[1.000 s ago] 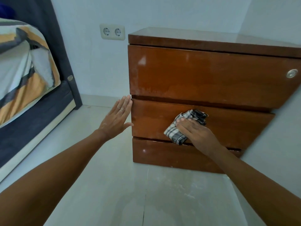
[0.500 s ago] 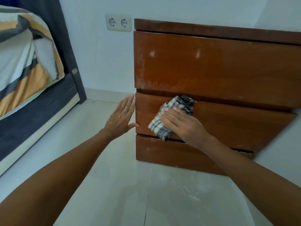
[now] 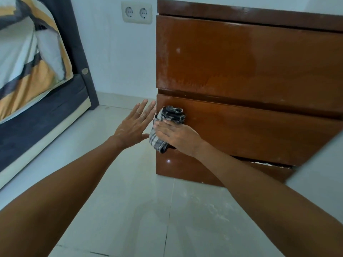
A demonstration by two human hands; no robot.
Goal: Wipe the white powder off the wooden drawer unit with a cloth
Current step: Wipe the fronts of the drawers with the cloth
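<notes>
The wooden drawer unit (image 3: 241,67) fills the right half of the head view, with faint white powder along the left and lower edges of its top drawer front. My right hand (image 3: 178,136) presses a crumpled black-and-white checked cloth (image 3: 168,123) against the left end of the middle drawer front. My left hand (image 3: 134,126) is flat with fingers spread, just left of the unit's corner and beside the cloth, holding nothing. Part of the cloth is hidden under my right hand.
A bed with a dark frame (image 3: 46,115) and striped bedding (image 3: 27,58) stands at the left. A double wall socket (image 3: 136,13) sits on the white wall. White powder dusts the pale tiled floor (image 3: 209,210) in front of the unit.
My right hand has slid the cloth leftward along the middle drawer front to its left end. The camera has dropped lower and closer. My left hand stays by the corner.
</notes>
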